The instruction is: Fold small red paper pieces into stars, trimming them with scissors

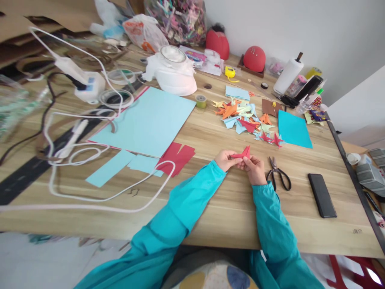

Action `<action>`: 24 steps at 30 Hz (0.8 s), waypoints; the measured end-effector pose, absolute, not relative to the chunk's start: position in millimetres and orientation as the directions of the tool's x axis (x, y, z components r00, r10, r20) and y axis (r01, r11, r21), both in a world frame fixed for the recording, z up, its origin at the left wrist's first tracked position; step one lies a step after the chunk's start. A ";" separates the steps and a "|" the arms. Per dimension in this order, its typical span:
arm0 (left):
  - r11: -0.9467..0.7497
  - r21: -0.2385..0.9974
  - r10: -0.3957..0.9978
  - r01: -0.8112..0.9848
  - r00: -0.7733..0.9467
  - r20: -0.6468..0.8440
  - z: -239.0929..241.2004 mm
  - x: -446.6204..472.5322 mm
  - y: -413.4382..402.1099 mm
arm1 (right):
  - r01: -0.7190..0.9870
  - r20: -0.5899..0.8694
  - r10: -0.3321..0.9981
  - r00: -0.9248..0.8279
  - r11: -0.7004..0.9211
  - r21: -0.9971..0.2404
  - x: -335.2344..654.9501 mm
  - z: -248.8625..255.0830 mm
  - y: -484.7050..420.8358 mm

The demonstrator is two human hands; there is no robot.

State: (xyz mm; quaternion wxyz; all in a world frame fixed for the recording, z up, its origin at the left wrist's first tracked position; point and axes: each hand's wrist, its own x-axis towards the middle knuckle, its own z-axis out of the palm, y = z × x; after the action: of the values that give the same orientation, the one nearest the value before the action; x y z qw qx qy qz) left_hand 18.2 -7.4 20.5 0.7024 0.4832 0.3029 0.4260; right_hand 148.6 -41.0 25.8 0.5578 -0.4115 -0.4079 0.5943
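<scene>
Both hands meet over the wooden table around a small red folded paper crane (246, 153). My left hand (226, 160) pinches its left end between thumb and fingers. On the other side, my right hand (255, 169) grips the lower right part with the thumb in front. Pointed red tips stick up between the hands; the fingers hide the underside. Just beyond lies a heap of folded paper cranes (237, 114) in orange, blue, yellow and red. Black-handled scissors (278, 175) rest on the table close to my right hand.
Light blue paper sheets (147, 120), red paper pieces (177, 158) and a looping white cable (120, 198) lie to the left. A black phone (322, 195) and a bright blue paper square (294, 129) are on the right. A white bag-wrapped roll (174, 74) stands behind.
</scene>
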 end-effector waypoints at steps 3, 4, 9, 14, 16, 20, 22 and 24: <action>0.193 0.929 0.874 -0.315 0.485 -0.018 22.0 17.0 -6.9 | -0.333 -0.037 0.998 -0.060 -0.055 -0.941 149.0 25.7 -41.4; 0.219 0.920 0.867 -0.325 0.498 -0.030 22.2 17.0 -7.0 | -0.347 -0.039 0.997 -0.061 -0.057 -0.936 149.2 25.8 -41.4; 0.385 0.816 0.817 -0.432 0.571 -0.084 20.5 20.0 -8.0 | -0.422 -0.075 0.997 0.003 -0.067 -0.904 150.2 25.5 -40.2; 0.471 0.743 0.803 -0.476 0.581 -0.136 16.4 18.4 -4.1 | -0.425 -0.106 0.993 0.048 -0.076 -0.902 150.9 25.2 -39.0; 0.463 0.726 0.831 -0.508 0.533 -0.157 15.0 17.1 -1.7 | -0.420 -0.115 0.991 0.064 -0.078 -0.904 151.2 25.1 -38.8; 0.366 0.802 0.882 -0.472 0.451 -0.136 15.8 17.9 -1.1 | -0.413 -0.116 0.990 0.084 -0.072 -0.908 151.7 25.3 -38.5; 0.321 0.830 0.894 -0.457 0.436 -0.106 17.7 19.2 -2.7 | -0.406 -0.120 0.989 0.082 -0.077 -0.911 151.8 25.5 -38.5; 0.289 0.838 0.902 -0.462 0.426 -0.076 19.8 19.8 -4.4 | -0.395 -0.123 0.989 0.077 -0.084 -0.915 151.6 25.4 -38.6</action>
State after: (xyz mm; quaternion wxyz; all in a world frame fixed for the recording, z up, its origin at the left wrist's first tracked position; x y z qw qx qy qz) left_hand 19.8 -4.4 19.8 0.7508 0.3864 0.2844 0.4540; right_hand 151.6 -38.6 25.4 0.5868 -0.4406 -0.3375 0.5896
